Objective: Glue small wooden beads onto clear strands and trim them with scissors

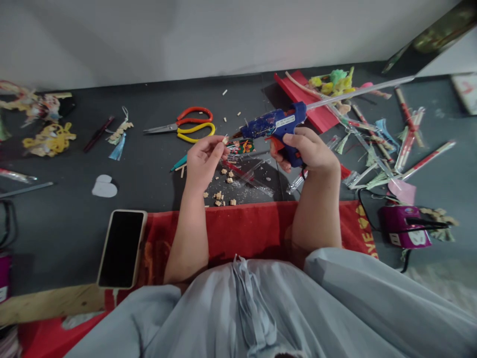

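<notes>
My right hand (303, 149) is wrapped round the handle of a blue glue gun (274, 123), with a long clear glue stick (357, 93) jutting from its back. The gun's nozzle points left, close to the fingertips of my left hand (204, 158). Those fingers pinch a small pale wooden piece (225, 140); whether the nozzle touches it I cannot tell. Beneath the hands lie several small wooden bits (230, 177) and a floral-patterned card (246, 146) with thin white sticks by it. Scissors (186, 124) with red and yellow handles lie beyond my left hand.
A phone (122, 248) lies at front left, near a white paper cutout (104, 186). A tasselled ornament (119, 133) sits further back. At right are a red folded sheet (316, 109), wrapped sticks (408, 139) and a purple power strip (404, 226) with a black cable. A red cloth (246, 228) covers the front edge.
</notes>
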Available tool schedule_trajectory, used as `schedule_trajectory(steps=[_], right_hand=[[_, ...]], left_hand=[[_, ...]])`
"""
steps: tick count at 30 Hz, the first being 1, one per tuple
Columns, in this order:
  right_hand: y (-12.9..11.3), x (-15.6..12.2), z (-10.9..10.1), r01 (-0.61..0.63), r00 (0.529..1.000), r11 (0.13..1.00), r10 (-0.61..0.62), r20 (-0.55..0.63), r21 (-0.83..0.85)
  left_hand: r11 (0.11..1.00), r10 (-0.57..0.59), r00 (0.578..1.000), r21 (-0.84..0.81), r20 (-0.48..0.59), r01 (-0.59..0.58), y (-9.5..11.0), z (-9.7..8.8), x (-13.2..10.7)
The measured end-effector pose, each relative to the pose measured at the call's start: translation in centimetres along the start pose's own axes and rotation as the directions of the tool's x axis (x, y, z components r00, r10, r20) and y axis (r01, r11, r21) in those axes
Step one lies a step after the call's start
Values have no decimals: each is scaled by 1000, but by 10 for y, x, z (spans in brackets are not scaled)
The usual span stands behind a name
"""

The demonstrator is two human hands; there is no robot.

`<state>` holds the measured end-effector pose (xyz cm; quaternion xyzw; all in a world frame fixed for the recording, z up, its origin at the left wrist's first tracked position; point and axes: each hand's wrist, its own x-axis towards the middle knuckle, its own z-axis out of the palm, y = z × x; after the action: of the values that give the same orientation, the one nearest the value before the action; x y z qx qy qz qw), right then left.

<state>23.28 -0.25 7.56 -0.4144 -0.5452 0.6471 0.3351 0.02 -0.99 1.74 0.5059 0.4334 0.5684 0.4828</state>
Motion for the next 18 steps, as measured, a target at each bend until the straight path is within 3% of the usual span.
schedule_trajectory(steps=[6, 18], right_hand=[[1, 2, 1, -25, 999, 999, 24, 44, 20], [-1, 1, 2, -51, 999, 998, 51, 11, -27]], left_hand=[[1000, 21, 1000, -6, -12, -21, -1, 0, 1], [996, 89, 996, -32, 8, -89, -4, 1, 2]])
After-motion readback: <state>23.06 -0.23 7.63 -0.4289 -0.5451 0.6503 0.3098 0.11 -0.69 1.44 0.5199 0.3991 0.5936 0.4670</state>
